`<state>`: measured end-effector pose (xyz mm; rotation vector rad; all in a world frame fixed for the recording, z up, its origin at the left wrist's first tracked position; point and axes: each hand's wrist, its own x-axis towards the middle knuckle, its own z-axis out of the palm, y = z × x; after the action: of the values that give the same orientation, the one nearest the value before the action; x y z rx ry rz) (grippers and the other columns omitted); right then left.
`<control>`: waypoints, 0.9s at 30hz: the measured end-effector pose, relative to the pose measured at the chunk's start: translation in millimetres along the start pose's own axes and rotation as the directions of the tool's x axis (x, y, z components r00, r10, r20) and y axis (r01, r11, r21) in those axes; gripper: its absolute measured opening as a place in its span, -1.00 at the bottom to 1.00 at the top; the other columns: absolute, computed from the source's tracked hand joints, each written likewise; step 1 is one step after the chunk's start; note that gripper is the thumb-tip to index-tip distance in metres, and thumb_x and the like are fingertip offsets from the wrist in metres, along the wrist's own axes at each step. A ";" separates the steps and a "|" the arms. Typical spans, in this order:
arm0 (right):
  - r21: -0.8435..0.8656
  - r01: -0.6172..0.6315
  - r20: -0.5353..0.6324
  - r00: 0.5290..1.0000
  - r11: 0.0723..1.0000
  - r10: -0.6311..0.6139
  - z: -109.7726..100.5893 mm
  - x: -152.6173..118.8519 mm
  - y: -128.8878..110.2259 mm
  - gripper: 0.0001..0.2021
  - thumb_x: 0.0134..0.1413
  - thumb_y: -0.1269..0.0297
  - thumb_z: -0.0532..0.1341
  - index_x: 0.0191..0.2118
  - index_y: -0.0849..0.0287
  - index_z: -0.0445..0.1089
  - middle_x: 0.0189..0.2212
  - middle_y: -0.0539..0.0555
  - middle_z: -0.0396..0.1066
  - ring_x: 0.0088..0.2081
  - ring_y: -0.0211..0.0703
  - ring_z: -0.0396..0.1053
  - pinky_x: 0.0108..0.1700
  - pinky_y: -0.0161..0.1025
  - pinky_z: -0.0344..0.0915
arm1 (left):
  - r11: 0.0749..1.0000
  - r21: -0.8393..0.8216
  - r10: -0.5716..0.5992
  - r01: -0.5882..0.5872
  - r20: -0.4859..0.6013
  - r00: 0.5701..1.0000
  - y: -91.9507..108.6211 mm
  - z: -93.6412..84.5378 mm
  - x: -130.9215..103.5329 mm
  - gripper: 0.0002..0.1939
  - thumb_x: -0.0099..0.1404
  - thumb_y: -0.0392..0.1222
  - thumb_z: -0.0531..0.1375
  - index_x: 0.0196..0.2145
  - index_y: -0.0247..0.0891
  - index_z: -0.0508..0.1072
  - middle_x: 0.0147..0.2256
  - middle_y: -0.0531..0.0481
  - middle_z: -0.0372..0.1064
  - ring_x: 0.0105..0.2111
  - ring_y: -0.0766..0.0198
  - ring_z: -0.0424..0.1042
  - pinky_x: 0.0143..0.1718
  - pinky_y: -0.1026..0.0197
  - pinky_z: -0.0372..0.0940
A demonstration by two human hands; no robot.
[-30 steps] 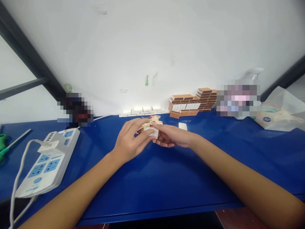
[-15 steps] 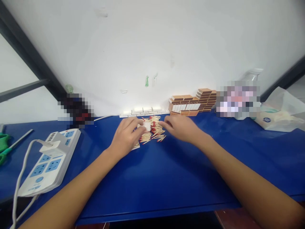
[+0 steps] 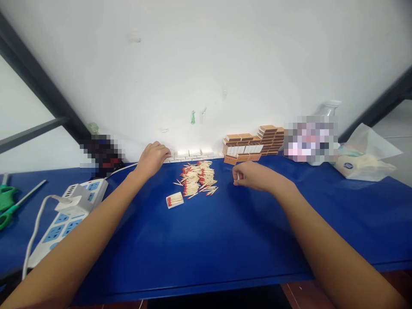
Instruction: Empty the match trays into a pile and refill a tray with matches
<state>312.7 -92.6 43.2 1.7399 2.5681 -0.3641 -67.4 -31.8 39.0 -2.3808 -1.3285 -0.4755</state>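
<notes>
My left hand is at the left end of a low row of white matchbox trays against the wall. Its fingers are closed on a white matchbox tray, mostly hidden by the hand. To the right of a loose pile of red-tipped matches, my right hand hovers over the blue table with its fingers curled into a pinch. Whether something small is between them is unclear. In front of the pile lies a white tray filled with matches.
Brown matchboxes are stacked by the wall at the right, some white sides showing. A tissue pack lies farther right. At the left are a power strip with a plugged-in charger and green-handled scissors.
My left hand has moved left and back from the matches to the row of trays, carrying a white tray. My right hand has drawn away from the pile. The match-filled tray is now uncovered.
</notes>
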 end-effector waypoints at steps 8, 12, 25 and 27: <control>0.061 -0.045 0.008 0.999 0.997 0.045 0.7 -0.3 -0.2 -0.96 0.08 0.42 0.35 -0.34 0.16 0.50 -0.28 0.08 0.57 -0.29 -0.14 0.46 -0.36 -0.28 0.16 | 1.000 -0.007 -0.021 0.021 -0.005 1.000 -2.9 17.6 8.0 -0.82 0.46 -0.17 0.19 -0.23 -0.23 0.59 -0.23 -0.14 0.56 -0.12 -0.01 0.38 -0.12 0.00 0.22; 0.077 -0.041 0.000 0.999 0.996 0.041 0.5 0.0 0.1 -0.90 0.03 0.50 0.31 -0.38 0.16 0.51 -0.32 0.07 0.58 -0.33 -0.16 0.47 -0.36 -0.28 0.16 | 1.000 -0.029 0.004 -0.003 0.013 1.000 -1.0 23.3 13.0 -0.83 0.46 -0.18 0.20 -0.23 -0.22 0.58 -0.24 -0.14 0.55 -0.11 -0.01 0.38 -0.11 0.01 0.22; 0.022 -0.071 0.003 0.998 0.997 0.071 -1.8 -0.4 0.1 -0.91 0.09 0.49 0.29 -0.33 0.17 0.50 -0.29 0.09 0.57 -0.31 -0.15 0.46 -0.38 -0.29 0.12 | 0.984 -0.156 -0.111 0.089 -0.135 0.985 11.0 1.6 -10.6 -0.77 0.48 -0.08 0.16 -0.18 -0.22 0.57 -0.18 -0.12 0.55 -0.12 0.01 0.40 -0.03 0.00 0.27; -0.005 -0.068 -0.003 0.998 0.998 0.068 -1.0 -0.4 2.0 -0.92 0.12 0.48 0.27 -0.32 0.18 0.49 -0.29 0.11 0.56 -0.31 -0.14 0.45 -0.38 -0.28 0.11 | 0.968 -0.214 -0.169 0.132 -0.163 0.972 18.4 -7.7 -27.4 -0.78 0.47 -0.08 0.17 -0.20 -0.22 0.56 -0.21 -0.09 0.55 -0.15 0.04 0.41 -0.04 0.02 0.28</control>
<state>314.8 -92.1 43.9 1.8215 2.5019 -0.3535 -66.0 -64.5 30.2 -2.3348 -1.4446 -0.8870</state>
